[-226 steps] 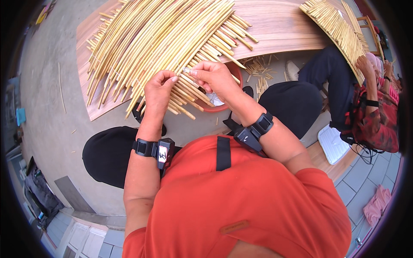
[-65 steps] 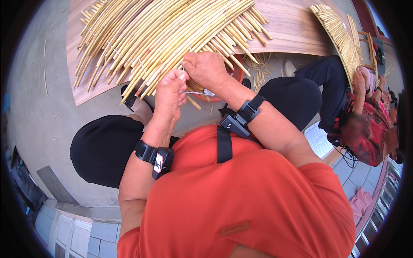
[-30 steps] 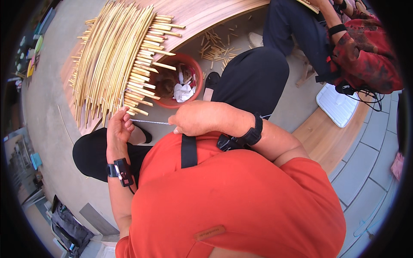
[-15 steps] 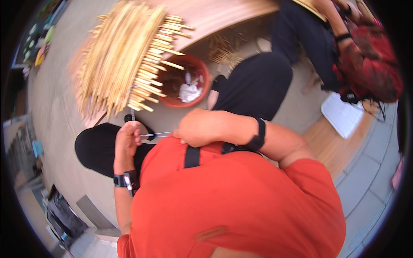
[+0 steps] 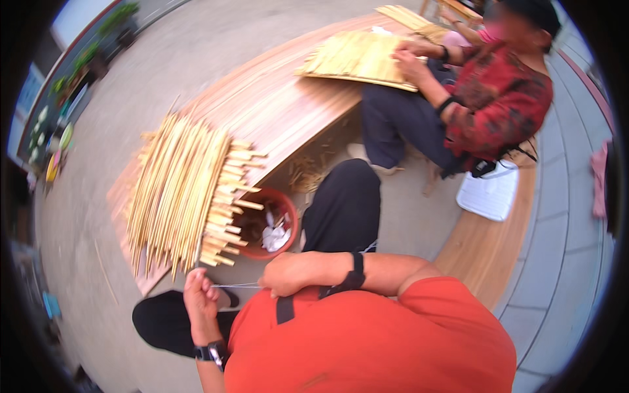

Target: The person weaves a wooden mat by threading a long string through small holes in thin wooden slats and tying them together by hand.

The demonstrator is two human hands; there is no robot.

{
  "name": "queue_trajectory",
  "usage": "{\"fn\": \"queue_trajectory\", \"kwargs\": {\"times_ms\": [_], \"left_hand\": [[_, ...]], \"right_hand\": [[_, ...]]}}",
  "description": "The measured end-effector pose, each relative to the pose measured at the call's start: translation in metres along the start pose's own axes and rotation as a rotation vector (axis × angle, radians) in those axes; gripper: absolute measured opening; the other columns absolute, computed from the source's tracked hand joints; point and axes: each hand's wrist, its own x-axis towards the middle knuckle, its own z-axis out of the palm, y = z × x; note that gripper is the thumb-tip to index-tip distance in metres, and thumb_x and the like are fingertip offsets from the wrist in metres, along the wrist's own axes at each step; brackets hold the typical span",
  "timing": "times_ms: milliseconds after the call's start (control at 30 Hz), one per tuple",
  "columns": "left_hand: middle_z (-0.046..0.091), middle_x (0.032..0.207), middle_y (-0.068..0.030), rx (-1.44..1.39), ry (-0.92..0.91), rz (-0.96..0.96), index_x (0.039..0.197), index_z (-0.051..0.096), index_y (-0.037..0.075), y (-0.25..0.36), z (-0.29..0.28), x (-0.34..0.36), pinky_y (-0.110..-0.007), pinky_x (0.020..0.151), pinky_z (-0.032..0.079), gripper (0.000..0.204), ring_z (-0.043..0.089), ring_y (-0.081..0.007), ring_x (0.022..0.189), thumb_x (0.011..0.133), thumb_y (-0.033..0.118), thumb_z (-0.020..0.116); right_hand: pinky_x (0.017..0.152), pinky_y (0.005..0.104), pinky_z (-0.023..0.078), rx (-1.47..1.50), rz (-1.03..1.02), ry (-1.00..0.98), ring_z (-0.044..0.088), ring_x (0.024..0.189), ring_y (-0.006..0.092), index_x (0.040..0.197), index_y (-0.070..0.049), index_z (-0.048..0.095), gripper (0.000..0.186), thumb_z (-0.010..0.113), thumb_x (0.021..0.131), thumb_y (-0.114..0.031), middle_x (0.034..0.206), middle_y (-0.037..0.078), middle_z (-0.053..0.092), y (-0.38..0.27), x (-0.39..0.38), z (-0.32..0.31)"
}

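Note:
A mat of pale yellow sticks [image 5: 173, 190] lies on the far-left end of the wooden table, its stick ends uneven. My left hand [image 5: 200, 295] is closed at the mat's near edge, its fingers pinching a white string [image 5: 237, 285]. A thin grey strand or rod runs from these fingertips up to the sticks; I cannot tell which. My right hand [image 5: 282, 274] is closed in a fist in front of my belly, gripping the string's other end. Between both hands the string is stretched nearly straight.
The wooden table [image 5: 262, 85] curves away to the right. Beneath its edge stand a reddish tub [image 5: 291, 226] with white scraps and some stick offcuts [image 5: 304, 173]. A co-worker [image 5: 495, 98] handles another stick mat [image 5: 354, 57]. A white tray [image 5: 488, 190] rests on a wooden bench [image 5: 481, 262].
The view has swung up and right, bringing the co-worker and the second mat into sight. Both my hands keep hold of the string, still drawn between them.

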Motion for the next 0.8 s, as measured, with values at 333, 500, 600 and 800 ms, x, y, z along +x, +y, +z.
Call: {"fn": "queue_trajectory", "kwargs": {"times_ms": [333, 500, 600, 800], "left_hand": [[0.037, 0.059, 0.004, -0.009, -0.189, 0.205, 0.103, 0.053, 0.005, 0.122, 0.089, 0.043, -0.022, 0.041, 0.027, 0.016, 0.032, -0.0075, 0.046, 0.094, 0.018, 0.049], [0.039, 0.063, 0.0032, -0.033, -0.328, 0.395, 0.11, 0.05, 0.002, 0.203, 0.099, 0.039, -0.022, 0.047, 0.031, 0.022, 0.034, -0.0083, 0.051, 0.093, 0.014, 0.051], [0.041, 0.065, 0.0019, 0.002, -0.434, 0.537, 0.114, 0.049, 0.0, 0.261, 0.105, 0.03, -0.022, 0.049, 0.032, 0.025, 0.035, -0.0089, 0.053, 0.093, 0.012, 0.052], [0.045, 0.068, 0.0003, 0.163, -0.353, 0.568, 0.117, 0.05, -0.001, 0.257, 0.145, 0.011, -0.022, 0.048, 0.033, 0.027, 0.038, -0.0088, 0.054, 0.093, 0.011, 0.052]], "right_hand": [[0.071, 0.0426, 0.049, 0.291, -0.037, 0.653, 0.064, 0.078, 0.035, 0.113, -0.006, 0.054, 0.033, 0.06, 0.081, -0.012, 0.077, 0.017, 0.065, 0.013, -0.036, -0.006], [0.059, 0.0271, 0.048, 0.584, -0.094, 0.945, 0.062, 0.06, 0.0153, 0.11, -0.005, 0.057, 0.028, 0.057, 0.082, -0.006, 0.067, 0.007, 0.063, 0.007, -0.051, -0.014], [0.054, 0.0224, 0.045, 0.617, -0.101, 1.041, 0.055, 0.057, 0.0062, 0.091, -0.001, 0.065, 0.011, 0.059, 0.085, -0.008, 0.065, 0.003, 0.061, 0.005, -0.061, -0.025], [0.052, 0.0221, 0.044, 0.509, -0.028, 1.12, 0.053, 0.056, 0.005, 0.087, 0.0, 0.064, 0.011, 0.059, 0.086, -0.01, 0.063, 0.002, 0.06, 0.015, -0.086, -0.026]]}}
